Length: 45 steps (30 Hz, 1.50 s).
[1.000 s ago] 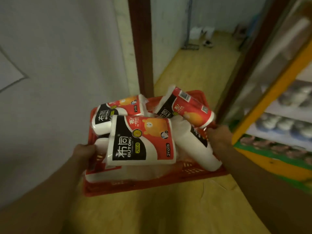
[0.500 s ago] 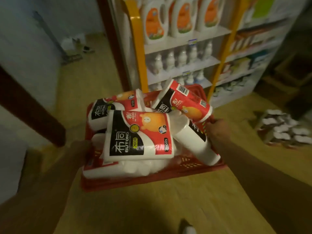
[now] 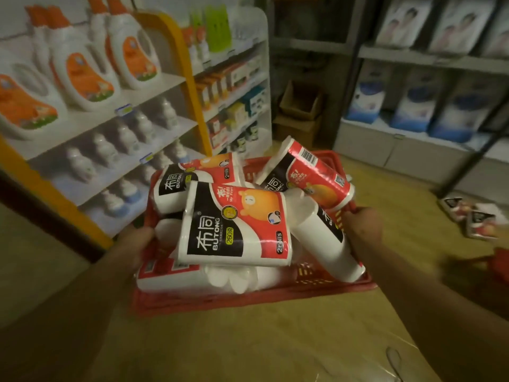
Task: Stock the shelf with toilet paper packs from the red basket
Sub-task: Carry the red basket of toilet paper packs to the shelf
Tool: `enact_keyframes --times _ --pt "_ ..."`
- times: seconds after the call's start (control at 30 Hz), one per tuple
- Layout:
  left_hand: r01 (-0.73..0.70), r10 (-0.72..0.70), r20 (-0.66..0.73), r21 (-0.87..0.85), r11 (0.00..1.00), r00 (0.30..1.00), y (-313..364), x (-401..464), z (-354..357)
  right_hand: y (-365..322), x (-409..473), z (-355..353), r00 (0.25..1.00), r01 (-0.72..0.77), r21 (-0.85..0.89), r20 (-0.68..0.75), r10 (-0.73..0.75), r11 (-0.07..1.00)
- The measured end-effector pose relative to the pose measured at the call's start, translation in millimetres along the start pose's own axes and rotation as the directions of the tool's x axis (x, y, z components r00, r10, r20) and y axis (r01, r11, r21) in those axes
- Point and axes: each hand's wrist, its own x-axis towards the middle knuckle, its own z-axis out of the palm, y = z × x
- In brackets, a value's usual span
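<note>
**Toilet paper packs ride heaped in the red basket, carried toward the shelves**

Toilet paper packs [image 3: 234, 224] lie piled above the rim of the red basket [image 3: 248, 299], which is held off the floor. The left hand [image 3: 136, 241] is clenched on the basket's left rim and the right hand [image 3: 362, 224] on its right rim. The top pack lies flat, while another pack [image 3: 305, 175] leans tilted against the far right corner and looks the likeliest to slide out.

Carrying it well means keeping the basket level and turning slowly, since the load sits higher than the walls.

The detergent shelf [image 3: 154, 86] runs close along the left, its orange upright [image 3: 192, 86] jutting toward the aisle. Straight ahead the wooden floor [image 3: 385, 188] is open up to the dark rack [image 3: 429, 59] on the right. Loose packs [image 3: 468, 216] lie on the floor by that rack, well apart from the basket; steer left of them.
</note>
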Motion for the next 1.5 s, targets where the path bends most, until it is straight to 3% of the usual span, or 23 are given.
enact_keyframes --times 0.2,0.33,0.5,0.77,1.1,1.33,1.5 --pt "-0.040 0.037 0.179 0.014 0.999 0.983 57.5 27.0 137.5 40.4 80.8 -83.2 0.988 -0.090 0.049 -0.121 0.096 0.995" --pt "-0.044 0.011 0.292 0.110 0.993 0.956 91.0 37.7 225.8 68.1 131.4 -123.5 0.956 -0.191 0.061 -0.217 0.199 0.980" --pt "-0.066 -0.015 0.380 0.199 0.978 0.925 116.1 72.7 338.5 97.4 188.9 -165.9 0.890 -0.332 0.099 -0.296 0.346 0.938" --pt "-0.142 0.002 0.453 0.276 0.950 0.891 154.4 84.9 532.1 126.6 301.5 -214.4 0.795 -0.433 0.132 -0.411 0.447 0.892" --pt "-0.081 -0.177 0.615 0.367 0.926 0.768 215.7 113.2 769.8 167.9 457.4 -283.5 0.679 -0.484 0.300 -0.464 0.569 0.822" --pt "-0.084 -0.219 0.614 0.425 0.901 0.758 225.2 129.2 936.2 212.6 615.1 -347.7 0.717 -0.480 0.281 -0.421 0.556 0.831" --pt "-0.043 -0.202 0.572 0.384 0.922 0.795 234.5 158.3 1039.4 228.5 711.7 -374.8 0.723 -0.478 0.283 -0.411 0.555 0.832"
